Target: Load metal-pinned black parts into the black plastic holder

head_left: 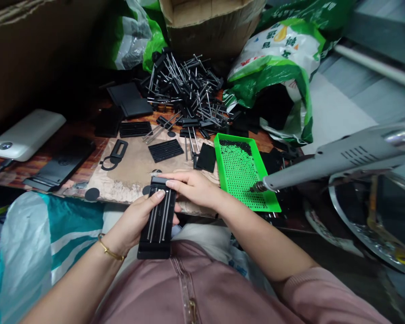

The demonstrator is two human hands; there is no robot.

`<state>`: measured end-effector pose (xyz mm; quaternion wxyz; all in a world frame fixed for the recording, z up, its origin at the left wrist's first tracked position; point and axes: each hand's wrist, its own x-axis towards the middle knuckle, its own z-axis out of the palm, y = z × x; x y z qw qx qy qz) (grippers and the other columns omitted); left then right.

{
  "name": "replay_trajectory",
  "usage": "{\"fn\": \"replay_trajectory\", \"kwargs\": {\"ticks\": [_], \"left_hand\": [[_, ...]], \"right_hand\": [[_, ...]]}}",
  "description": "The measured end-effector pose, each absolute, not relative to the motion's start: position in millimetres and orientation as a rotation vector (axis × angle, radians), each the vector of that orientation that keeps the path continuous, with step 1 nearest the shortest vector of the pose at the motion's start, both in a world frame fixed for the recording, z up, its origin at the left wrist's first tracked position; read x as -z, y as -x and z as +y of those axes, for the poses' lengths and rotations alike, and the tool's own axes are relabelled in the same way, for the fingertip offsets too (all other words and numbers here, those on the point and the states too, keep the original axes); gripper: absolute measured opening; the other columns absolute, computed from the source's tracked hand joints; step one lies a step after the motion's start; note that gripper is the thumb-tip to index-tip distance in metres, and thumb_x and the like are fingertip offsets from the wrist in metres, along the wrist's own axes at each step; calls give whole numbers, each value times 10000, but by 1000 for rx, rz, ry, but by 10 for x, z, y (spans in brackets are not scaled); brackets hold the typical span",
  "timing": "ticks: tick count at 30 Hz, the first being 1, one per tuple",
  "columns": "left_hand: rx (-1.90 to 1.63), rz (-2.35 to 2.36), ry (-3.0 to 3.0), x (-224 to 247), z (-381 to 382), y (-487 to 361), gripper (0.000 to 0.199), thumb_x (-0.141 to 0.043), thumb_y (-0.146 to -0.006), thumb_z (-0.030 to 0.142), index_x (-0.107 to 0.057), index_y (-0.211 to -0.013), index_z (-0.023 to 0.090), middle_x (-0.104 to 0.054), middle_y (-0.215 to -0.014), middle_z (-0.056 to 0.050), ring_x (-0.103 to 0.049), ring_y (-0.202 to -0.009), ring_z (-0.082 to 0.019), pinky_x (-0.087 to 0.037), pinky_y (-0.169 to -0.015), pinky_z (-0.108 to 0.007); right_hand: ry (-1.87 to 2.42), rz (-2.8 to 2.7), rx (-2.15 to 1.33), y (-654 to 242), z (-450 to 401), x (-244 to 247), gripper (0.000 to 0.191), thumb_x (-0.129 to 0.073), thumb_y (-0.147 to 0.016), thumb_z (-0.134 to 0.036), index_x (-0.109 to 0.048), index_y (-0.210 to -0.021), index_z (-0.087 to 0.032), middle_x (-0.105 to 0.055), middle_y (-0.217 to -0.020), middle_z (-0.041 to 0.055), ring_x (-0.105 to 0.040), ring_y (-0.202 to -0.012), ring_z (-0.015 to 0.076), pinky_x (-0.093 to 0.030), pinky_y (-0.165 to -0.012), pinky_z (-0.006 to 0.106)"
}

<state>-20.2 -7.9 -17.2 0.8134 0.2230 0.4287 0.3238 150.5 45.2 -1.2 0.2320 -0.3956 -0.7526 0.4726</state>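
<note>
A long black plastic bracket point(154, 248) with two thin metal rods point(164, 220) along its grooved face is held upright against my lap. My left hand point(137, 219) wraps around its left side, the thumb pressing on the rods near the top. At the bracket's upper end my right hand point(197, 188) grips the black end block, thumb on top and index finger stretched across; some of its fingers are hidden behind. Just beyond lie a ribbed black plate point(165, 150), a black piece with a ring point(116, 153) and a flat black plate point(206, 157).
A green tray point(222, 173) of small black bits stands on the right, with a grey electric screwdriver point(300, 164) reaching over it. Behind are a heap of rod-and-block parts point(189, 90), a cardboard box point(212, 31) and a green-white bag point(273, 54). A white power bank point(27, 135) lies left.
</note>
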Motion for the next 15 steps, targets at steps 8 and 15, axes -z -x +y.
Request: {"fn": "replay_trajectory", "kwargs": {"ticks": [8, 15], "left_hand": [[-691, 877, -547, 211, -94, 207, 310, -644, -797, 402, -731, -841, 107, -738, -706, -98, -677, -590, -172, -543, -496, -219], [-633, 834, -475, 210, -65, 263, 358, -567, -857, 420, -725, -940, 110, -754, -921, -138, -715, -688, -211, -583, -640, -289]], "right_hand": [[1040, -2106, -1232, -1516, 473, 39, 338, -491, -912, -271, -622, -1222, -231, -672, -1180, 47, -622, -1080, 178, -463, -965, 358], [1091, -2136, -1273, -1527, 503, -60, 340, -525, -889, -274, -633, -1206, -216, -678, -1176, 50, -612, -1104, 194, -442, -986, 367]]}}
